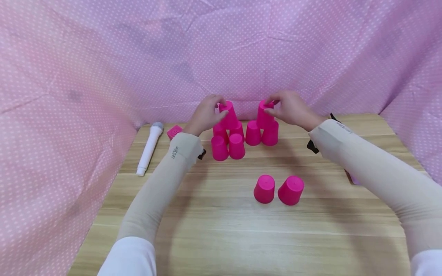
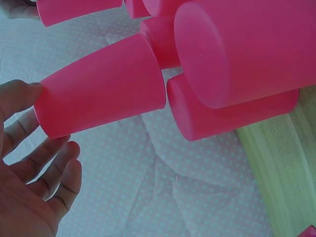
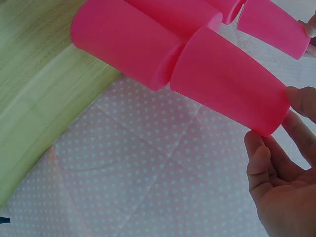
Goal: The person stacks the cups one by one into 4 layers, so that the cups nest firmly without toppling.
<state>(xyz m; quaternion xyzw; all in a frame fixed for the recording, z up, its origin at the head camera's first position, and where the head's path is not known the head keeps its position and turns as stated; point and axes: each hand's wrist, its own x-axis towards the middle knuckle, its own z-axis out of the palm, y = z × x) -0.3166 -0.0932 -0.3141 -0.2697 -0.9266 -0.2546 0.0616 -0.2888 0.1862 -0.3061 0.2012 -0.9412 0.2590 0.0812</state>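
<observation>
With thumb and fingertips, my left hand (image 1: 206,114) pinches the narrow top end of an upside-down pink cup (image 2: 101,89), whose rim is at the tops of two cups behind the front-left pair. Whether it touches them, I cannot tell. My right hand (image 1: 291,108) likewise pinches another upside-down pink cup (image 3: 229,81) above two side-by-side cups, a left one (image 1: 253,133) and a right one (image 1: 270,133). In front of the left stack stand two more pink cups, one (image 1: 220,148) beside the other (image 1: 236,147).
Nearer me on the wooden table (image 1: 221,230) stand two upside-down pink cups, one (image 1: 264,189) left of the other (image 1: 291,190). A white microphone (image 1: 149,151) and a pink cube (image 1: 174,131) lie at left. Polka-dot cloth (image 1: 241,57) hangs behind the table.
</observation>
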